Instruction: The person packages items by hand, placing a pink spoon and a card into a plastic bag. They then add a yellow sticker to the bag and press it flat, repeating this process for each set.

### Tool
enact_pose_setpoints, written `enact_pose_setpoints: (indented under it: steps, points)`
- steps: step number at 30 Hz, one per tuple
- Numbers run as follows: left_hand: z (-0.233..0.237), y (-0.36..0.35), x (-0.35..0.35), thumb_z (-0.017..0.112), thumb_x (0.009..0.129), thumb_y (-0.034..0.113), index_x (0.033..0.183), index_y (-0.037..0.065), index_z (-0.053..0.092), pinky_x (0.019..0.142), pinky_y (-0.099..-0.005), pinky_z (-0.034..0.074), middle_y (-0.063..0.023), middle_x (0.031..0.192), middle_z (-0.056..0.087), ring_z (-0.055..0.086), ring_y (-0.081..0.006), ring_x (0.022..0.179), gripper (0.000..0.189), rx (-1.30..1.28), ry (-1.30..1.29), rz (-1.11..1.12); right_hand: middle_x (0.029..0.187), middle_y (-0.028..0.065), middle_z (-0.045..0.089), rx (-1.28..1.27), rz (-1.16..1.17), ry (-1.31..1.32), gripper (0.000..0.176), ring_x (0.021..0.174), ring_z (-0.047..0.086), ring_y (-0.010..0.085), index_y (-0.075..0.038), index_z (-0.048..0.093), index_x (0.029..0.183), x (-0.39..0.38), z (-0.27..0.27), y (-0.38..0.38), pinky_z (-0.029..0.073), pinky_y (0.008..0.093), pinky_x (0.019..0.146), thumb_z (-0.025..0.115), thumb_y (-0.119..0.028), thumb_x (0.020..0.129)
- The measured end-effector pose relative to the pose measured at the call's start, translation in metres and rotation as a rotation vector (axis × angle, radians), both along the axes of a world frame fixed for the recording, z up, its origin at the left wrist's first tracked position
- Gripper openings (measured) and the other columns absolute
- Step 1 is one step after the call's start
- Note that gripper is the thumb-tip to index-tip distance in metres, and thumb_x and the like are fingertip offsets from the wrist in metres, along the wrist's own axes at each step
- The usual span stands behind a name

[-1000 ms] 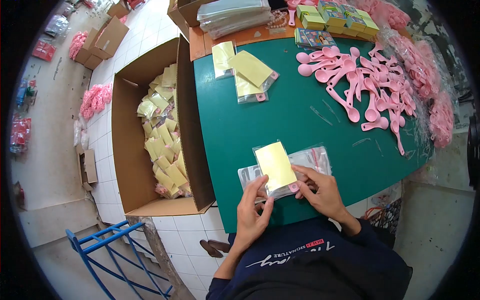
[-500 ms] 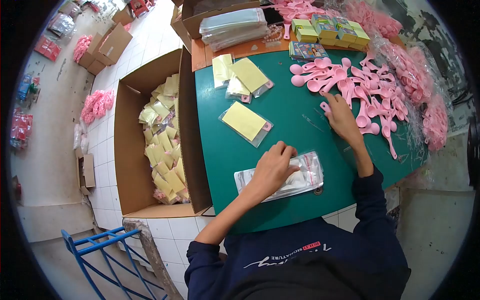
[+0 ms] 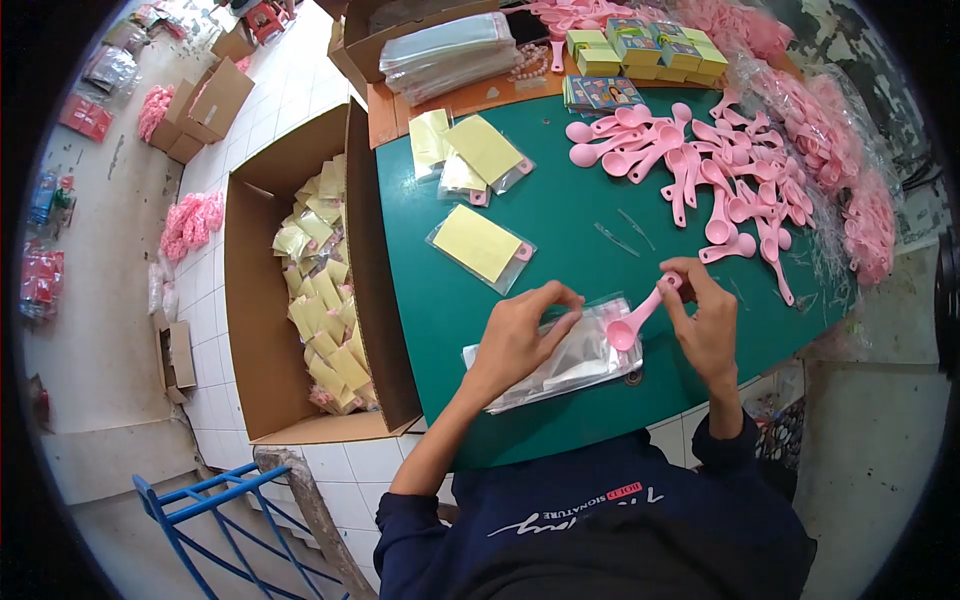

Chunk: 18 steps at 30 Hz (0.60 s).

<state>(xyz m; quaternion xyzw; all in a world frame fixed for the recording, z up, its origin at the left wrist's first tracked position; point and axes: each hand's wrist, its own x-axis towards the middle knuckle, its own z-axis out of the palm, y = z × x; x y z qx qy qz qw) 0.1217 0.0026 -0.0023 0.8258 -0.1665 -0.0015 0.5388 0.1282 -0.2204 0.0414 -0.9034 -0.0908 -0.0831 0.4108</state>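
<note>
My right hand (image 3: 705, 318) pinches the handle of a pink spoon (image 3: 630, 326), whose bowl hangs over the right end of a stack of clear plastic bags (image 3: 570, 368). My left hand (image 3: 522, 335) is over the left part of the stack, its thumb and forefinger curved toward each other; whether they hold the film of a bag is too small to tell. Left of the bags' far side lies a packed clear bag with a yellow card (image 3: 480, 243). More packed bags (image 3: 486, 150) lie beyond it. A pile of pink spoons (image 3: 715, 170) spreads at the right.
A deep cardboard box (image 3: 385, 330) of packed bags stands left of the green table (image 3: 540, 210). Card stacks (image 3: 650, 50) and a bundle of clear bags (image 3: 447, 55) sit at the back. Bagged pink spoons (image 3: 825, 140) line the right edge. A blue metal frame (image 3: 215, 490) stands lower left.
My right hand has come back from the spoon pile to the bag stack with a pink spoon. My left hand has shifted slightly left. The view has moved a little.
</note>
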Motion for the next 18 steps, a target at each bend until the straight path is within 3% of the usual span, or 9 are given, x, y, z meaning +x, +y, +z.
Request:
enact_pose_setpoints:
  steps: [3, 6, 9, 18]
  points:
    - [0.014, 0.012, -0.005, 0.062, 0.086, 0.013, 0.098, 0.001, 0.051, 0.065, -0.0271, 0.052, -0.0122, 0.083, 0.069, 0.068, -0.0189, 0.078, 0.02, -0.245, 0.299, -0.018, 0.076, 0.0071, 0.061, 0.033, -0.007, 0.033, 0.015, 0.066, 0.06, 0.0102, 0.0, 0.058, 0.099, -0.003, 0.002, -0.002, 0.048, 0.0243, 0.059, 0.06, -0.004, 0.085]
    - [0.019, 0.016, -0.006, 0.061, 0.087, 0.012, 0.101, 0.001, 0.05, 0.067, -0.0252, 0.052, -0.0128, 0.084, 0.069, 0.068, -0.0161, 0.08, 0.021, -0.404, 0.515, -0.036, 0.079, 0.0068, 0.061, 0.453, -0.087, 0.016, 0.015, 0.067, 0.059, 0.0096, 0.002, 0.057, 0.099, -0.006, 0.008, 0.006, 0.049, 0.0226, 0.059, 0.06, -0.001, 0.085]
    - [0.021, 0.014, -0.007, 0.062, 0.086, 0.009, 0.103, 0.001, 0.052, 0.068, -0.024, 0.052, -0.0116, 0.085, 0.069, 0.066, -0.0134, 0.079, 0.021, -0.435, 0.565, -0.024, 0.082, 0.0069, 0.061, 0.625, -0.017, -0.059, 0.017, 0.068, 0.059, 0.0095, 0.003, 0.056, 0.101, -0.006, 0.014, 0.013, 0.049, 0.0211, 0.06, 0.06, 0.001, 0.085]
    - [0.028, 0.003, -0.001, 0.063, 0.086, 0.011, 0.116, 0.0, 0.052, 0.077, -0.0236, 0.048, -0.0092, 0.092, 0.068, 0.062, -0.0107, 0.088, 0.034, -0.493, 0.524, -0.077, 0.08, 0.0076, 0.062, 0.44, 0.183, 0.132, 0.026, 0.071, 0.061, 0.0101, 0.002, 0.053, 0.105, 0.003, 0.028, 0.028, 0.051, 0.0228, 0.063, 0.064, 0.0, 0.081]
